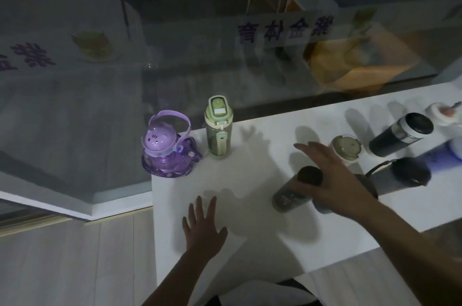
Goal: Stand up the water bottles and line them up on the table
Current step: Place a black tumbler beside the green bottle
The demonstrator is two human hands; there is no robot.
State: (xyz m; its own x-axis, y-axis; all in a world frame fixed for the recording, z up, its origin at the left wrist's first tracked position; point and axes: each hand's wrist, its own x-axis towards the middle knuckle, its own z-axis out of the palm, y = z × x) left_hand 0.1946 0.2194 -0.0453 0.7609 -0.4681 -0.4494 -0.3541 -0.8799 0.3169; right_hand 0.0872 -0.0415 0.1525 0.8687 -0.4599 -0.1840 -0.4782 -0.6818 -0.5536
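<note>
A purple cat-lid bottle (166, 150) and a green flip-top bottle (218, 130) stand upright side by side at the far left corner of the white table (250, 243). My right hand (330, 175) hovers palm down with fingers stretched out. Its thumb side touches the dark cap of a grey translucent bottle (291, 197), which leans toward me. I cannot see a closed grip on it. Flat on the tabletop near its left edge rests my left hand (203, 228), fingers spread and holding nothing.
More drinkware sits to the right: a white-lidded cup (346, 147), a black-and-silver tumbler (402, 134), a dark flask with a strap (405, 173) and a small white bottle (442, 115). A glass wall (225, 55) runs along the table's far edge. Floor lies past the left edge.
</note>
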